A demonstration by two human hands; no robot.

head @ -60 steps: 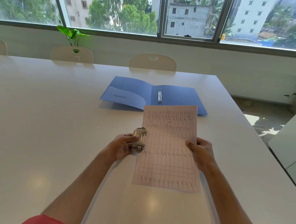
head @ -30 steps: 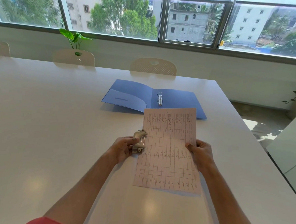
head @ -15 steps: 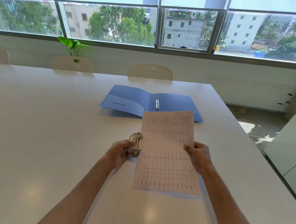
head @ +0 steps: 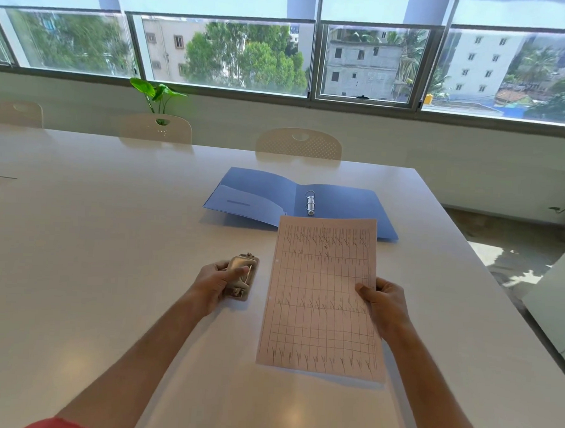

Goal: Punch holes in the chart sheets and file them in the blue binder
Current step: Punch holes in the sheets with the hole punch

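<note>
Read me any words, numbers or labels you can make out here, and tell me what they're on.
None can be read.
Chart sheet: handwritten marks in the grid, too small and blurred.
Blue binder: a dark strip on the left pocket, no legible text.
Hole punch: no visible marking.

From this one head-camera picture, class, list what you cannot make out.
- Writing on the pink gridded chart sheet: too small.
- Far side of the metal hole punch: covered by the left hand.
- Near edge of the open blue ring binder: behind the sheet.
- Elbows: cut off below.
</note>
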